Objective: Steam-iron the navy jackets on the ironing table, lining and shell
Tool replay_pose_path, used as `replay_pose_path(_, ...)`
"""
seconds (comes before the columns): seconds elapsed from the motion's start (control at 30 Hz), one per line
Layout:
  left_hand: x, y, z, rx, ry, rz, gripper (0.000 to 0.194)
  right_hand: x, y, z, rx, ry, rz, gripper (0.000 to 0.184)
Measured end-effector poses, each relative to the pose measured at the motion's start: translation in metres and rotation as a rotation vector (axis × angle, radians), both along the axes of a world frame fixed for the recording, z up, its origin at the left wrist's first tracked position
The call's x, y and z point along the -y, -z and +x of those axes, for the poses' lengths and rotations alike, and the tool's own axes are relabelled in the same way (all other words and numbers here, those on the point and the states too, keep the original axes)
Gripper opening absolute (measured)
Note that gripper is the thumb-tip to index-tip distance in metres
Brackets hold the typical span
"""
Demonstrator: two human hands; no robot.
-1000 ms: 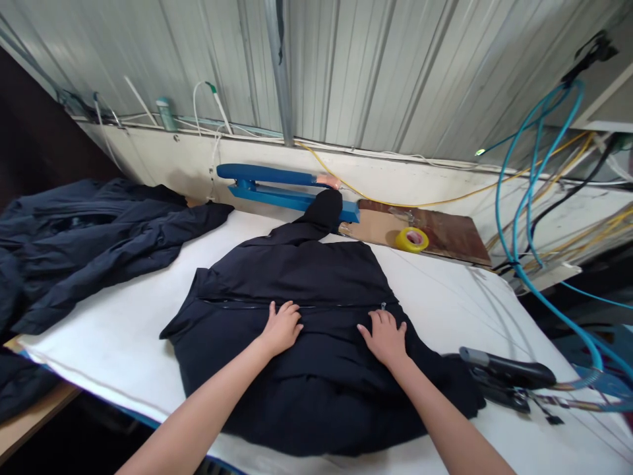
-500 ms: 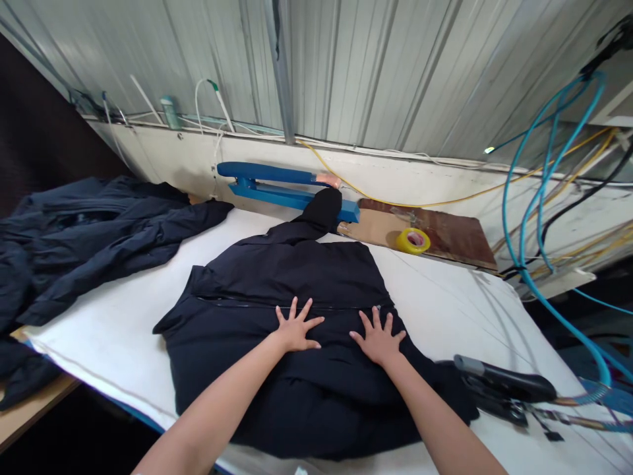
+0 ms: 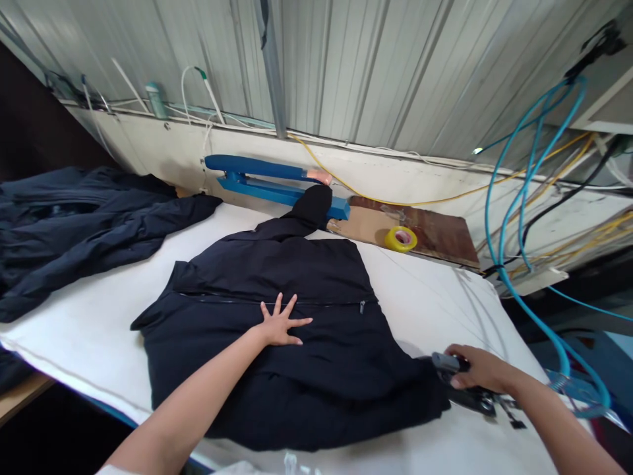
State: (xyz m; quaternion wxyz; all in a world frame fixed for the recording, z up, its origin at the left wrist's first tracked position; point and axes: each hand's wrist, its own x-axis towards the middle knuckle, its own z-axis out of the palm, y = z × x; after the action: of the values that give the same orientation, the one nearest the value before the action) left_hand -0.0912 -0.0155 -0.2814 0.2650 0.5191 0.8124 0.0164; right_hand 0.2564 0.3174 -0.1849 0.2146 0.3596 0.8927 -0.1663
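A black zip-up jacket (image 3: 316,369) lies spread on the white padded table (image 3: 420,290), its zipper running across the middle with the metal pull at the right end. My left hand (image 3: 279,324) rests flat on the jacket just below the zipper, fingers spread. At the right, my right hand (image 3: 477,367) is wrapped round the handle of a steam iron (image 3: 467,394). The iron stands on the table beside the jacket's near sleeve, and its hose leads off to the right.
Another dark jacket (image 3: 89,231) lies at the left. Along the back stand a blue sleeve board (image 3: 277,185) and a brown board (image 3: 440,234) with a yellow tape roll (image 3: 400,239). Blue hoses (image 3: 499,218) hang at the right by the wall.
My right hand has left the jacket, moved right and closed on the iron's handle. My left hand stays flat on the jacket. The whole view has shifted slightly.
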Motion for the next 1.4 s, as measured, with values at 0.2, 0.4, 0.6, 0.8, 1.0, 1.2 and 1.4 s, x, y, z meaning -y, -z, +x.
replay_pose_path(0.2, -0.001, -0.003, 0.002, 0.012, -0.016, 0.016, 0.067, -0.021, 0.015, -0.011, 0.017, 0.153, 0.019, 0.051)
replay_pose_path(0.4, 0.008, -0.014, 0.005, -0.041, -0.053, 0.198, 0.065, -0.035, -0.034, -0.086, -0.095, 0.061, 0.216, 0.056)
replay_pose_path(0.6, 0.028, -0.023, -0.046, -0.339, -0.389, 0.346, 0.042, 0.059, -0.047, -0.219, -0.173, -0.396, 0.061, 0.056)
replay_pose_path(0.8, 0.07, 0.005, -0.092, -0.356, -0.517, 0.13, 0.063, 0.114, -0.001, -0.303, -0.029, -0.436, 0.058, 0.057)
replay_pose_path(1.0, 0.08, 0.009, -0.092, -0.323, -0.512, 0.208, 0.067, 0.039, -0.001, -0.297, 0.077, -0.182, 0.152, 0.059)
replay_pose_path(1.2, 0.111, -0.018, -0.112, -0.306, -0.453, 0.265, 0.035, 0.029, -0.011, -0.275, -0.04, -0.229, 0.205, 0.065)
replay_pose_path(1.4, 0.132, -0.012, -0.11, -0.328, -0.511, 0.215, 0.051, 0.135, -0.015, -0.313, -0.037, -0.673, 0.105, 0.057)
